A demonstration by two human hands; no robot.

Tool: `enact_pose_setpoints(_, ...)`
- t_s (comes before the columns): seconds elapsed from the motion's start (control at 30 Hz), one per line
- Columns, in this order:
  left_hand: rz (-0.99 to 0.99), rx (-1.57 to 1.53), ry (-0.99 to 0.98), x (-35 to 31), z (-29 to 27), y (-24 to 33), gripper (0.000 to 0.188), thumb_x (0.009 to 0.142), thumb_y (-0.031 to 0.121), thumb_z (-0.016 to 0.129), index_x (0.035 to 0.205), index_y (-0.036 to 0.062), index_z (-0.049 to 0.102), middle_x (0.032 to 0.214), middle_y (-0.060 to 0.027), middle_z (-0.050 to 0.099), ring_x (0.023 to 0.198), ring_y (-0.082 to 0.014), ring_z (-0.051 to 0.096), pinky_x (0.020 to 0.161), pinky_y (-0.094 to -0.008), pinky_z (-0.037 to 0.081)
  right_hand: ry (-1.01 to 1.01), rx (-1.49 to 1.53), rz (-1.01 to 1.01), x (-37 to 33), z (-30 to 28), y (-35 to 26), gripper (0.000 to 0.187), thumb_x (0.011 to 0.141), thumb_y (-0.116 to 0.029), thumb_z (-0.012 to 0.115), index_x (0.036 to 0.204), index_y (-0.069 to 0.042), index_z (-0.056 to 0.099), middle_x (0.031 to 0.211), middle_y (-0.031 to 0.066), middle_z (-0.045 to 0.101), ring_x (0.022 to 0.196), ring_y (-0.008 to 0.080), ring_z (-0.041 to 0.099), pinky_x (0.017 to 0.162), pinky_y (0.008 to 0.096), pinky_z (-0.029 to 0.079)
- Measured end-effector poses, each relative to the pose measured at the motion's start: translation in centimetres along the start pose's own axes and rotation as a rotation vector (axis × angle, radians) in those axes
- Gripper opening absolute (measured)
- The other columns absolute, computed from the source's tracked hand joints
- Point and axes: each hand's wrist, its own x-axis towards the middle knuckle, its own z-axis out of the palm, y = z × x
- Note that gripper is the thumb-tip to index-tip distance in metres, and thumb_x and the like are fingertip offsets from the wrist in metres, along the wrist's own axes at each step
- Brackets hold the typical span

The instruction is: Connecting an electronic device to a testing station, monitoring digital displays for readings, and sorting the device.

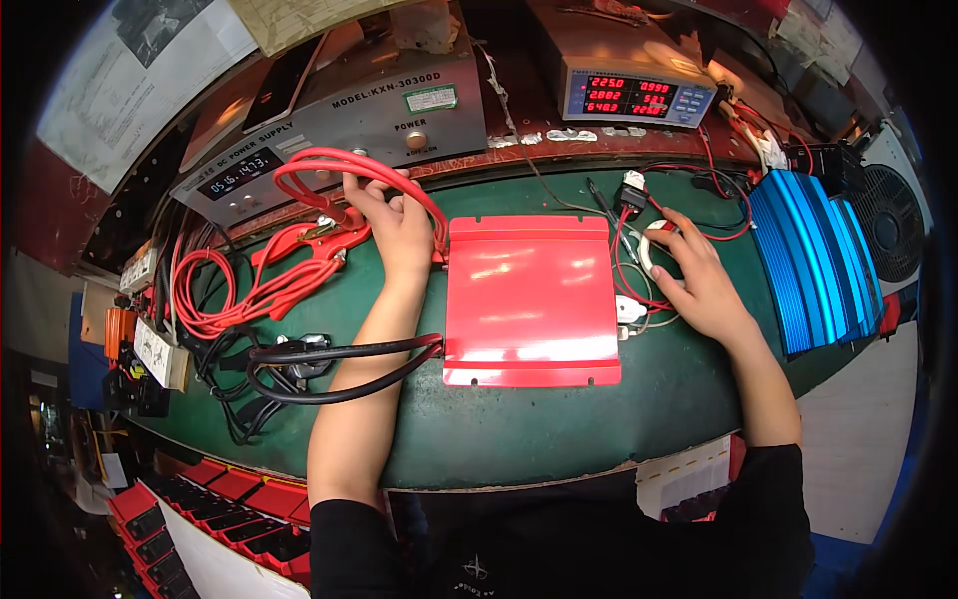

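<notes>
In the middle of the green bench lies a flat, glossy red metal case [531, 299]. Thick red cables [339, 160] and black cables [334, 351] come out of its left side. My left hand [397, 222] reaches up past the red cables to the front panel of a grey power supply [364, 100], with its fingers bent; the cables partly hide the fingertips, and whatever they hold cannot be made out. To the right of the case, my right hand [702, 280] curls its thumb and fingers around a white ring-shaped object [649, 250]. A white plug [630, 310] is at the case's right side.
Red clamps [309, 262] and coiled red leads [205, 290] lie at the left. A meter with red digits [639, 97] sits on the back shelf. A blue finned case [816, 262] stands at the right, beside a black fan [891, 210]. Red bins [235, 483] are below.
</notes>
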Motion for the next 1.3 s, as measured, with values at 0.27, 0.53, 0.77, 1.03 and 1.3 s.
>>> enact_pose_setpoints(0.27, 0.008, -0.013, -0.005, 0.1, 0.0, 0.1, 0.057, 0.097, 0.001, 0.054, 0.139, 0.0085, 0.016, 0.112, -0.0117, 0.06, 0.069, -0.0139, 0.063, 0.06, -0.0242, 0.048, 0.006, -0.005, -0.005, 0.1, -0.1, 0.0, 0.041, 0.091, -0.019, 0.06, 0.129, -0.006, 0.054, 0.15, 0.021, 0.039, 0.136, 0.0411, 0.042, 0.112, 0.0453, 0.033)
enact_pose_setpoints(0.53, 0.016, -0.017, 0.004, 0.2, 0.1, -0.3, 0.059, 0.097, 0.001, 0.054, 0.141, 0.0088, 0.016, 0.113, -0.0114, 0.059, 0.069, -0.014, 0.062, 0.061, -0.0243, 0.049, 0.004, -0.006, -0.009, 0.1, -0.1, 0.0, 0.04, 0.091, -0.019, 0.06, 0.129, -0.006, 0.054, 0.149, 0.0217, 0.039, 0.137, 0.0416, 0.041, 0.112, 0.0459, 0.033)
enact_pose_setpoints(0.77, 0.014, -0.021, -0.012, -0.2, -0.2, 0.2, 0.066, 0.097, -0.001, 0.054, 0.146, 0.0101, 0.012, 0.114, -0.0117, 0.058, 0.07, -0.0143, 0.062, 0.061, -0.0245, 0.049, 0.015, -0.013, -0.013, 0.0, 0.3, 0.2, 0.041, 0.091, -0.02, 0.06, 0.129, -0.006, 0.054, 0.148, 0.0232, 0.04, 0.137, 0.0428, 0.041, 0.113, 0.0474, 0.032)
enact_pose_setpoints(1.03, 0.003, -0.03, -0.014, 0.0, -0.1, -0.6, 0.059, 0.096, -0.002, 0.052, 0.141, 0.0094, 0.015, 0.114, -0.0121, 0.056, 0.07, -0.0142, 0.06, 0.063, -0.0252, 0.05, 0.024, -0.01, -0.022, -0.1, 0.1, 0.3, 0.041, 0.091, -0.021, 0.061, 0.128, -0.006, 0.054, 0.148, 0.0232, 0.04, 0.137, 0.0431, 0.041, 0.113, 0.0478, 0.033)
enact_pose_setpoints(1.3, 0.001, -0.059, -0.004, -0.1, 0.0, -0.6, 0.06, 0.096, -0.003, 0.052, 0.142, 0.0101, 0.015, 0.114, -0.0117, 0.055, 0.071, -0.0138, 0.06, 0.065, -0.0252, 0.05, 0.03, -0.003, -0.03, -0.1, 0.1, 0.0, 0.04, 0.09, -0.019, 0.061, 0.127, -0.006, 0.055, 0.147, 0.0232, 0.04, 0.136, 0.0431, 0.041, 0.112, 0.0478, 0.033)
